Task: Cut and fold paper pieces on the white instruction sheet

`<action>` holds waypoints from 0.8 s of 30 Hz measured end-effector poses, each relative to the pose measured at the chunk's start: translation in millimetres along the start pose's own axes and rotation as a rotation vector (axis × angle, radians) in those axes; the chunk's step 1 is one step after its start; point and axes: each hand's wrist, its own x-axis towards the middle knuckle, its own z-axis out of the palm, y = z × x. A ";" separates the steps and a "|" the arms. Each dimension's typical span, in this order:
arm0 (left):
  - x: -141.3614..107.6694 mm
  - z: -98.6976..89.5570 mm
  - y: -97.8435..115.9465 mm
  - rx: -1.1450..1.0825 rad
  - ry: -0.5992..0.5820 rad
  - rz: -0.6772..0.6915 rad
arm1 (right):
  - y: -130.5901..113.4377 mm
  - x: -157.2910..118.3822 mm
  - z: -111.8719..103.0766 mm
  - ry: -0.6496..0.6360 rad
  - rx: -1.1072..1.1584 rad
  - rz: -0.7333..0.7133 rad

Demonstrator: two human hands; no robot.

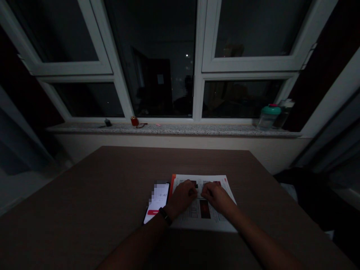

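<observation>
A printed booklet point(205, 223) with text and small pictures lies on the brown table, an orange strip along its left edge. Over its upper middle, my left hand point(184, 193) is closed, fingers curled in and thumb side facing right. My right hand point(215, 193) is just across from it, also closed, with the fingertips drawn together. A narrow gap separates the two hands. Whatever the fingers may hold is too dark and small to make out. A dark band point(165, 216) circles my left wrist. Beside the booklet, left of my left hand, rests a lit phone point(159, 200).
The table point(112, 180) reaches toward a stone windowsill point(180, 129). On the sill are a small red jar point(134, 121), a small dark object point(107, 122) and a clear bottle with a teal lid point(268, 116), another bottle behind it. Dark fabric point(309, 198) lies right of the table.
</observation>
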 end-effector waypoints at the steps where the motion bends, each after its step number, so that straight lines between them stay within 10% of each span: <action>1: -0.1 0.2 -0.1 -0.004 0.004 0.007 | 0.4 0.0 0.3 -0.001 0.001 -0.002; 24: -7.4 -0.1 -13.4 0.013 -0.079 0.135 | 4.5 -7.0 -15.4 -0.079 -0.161 -0.168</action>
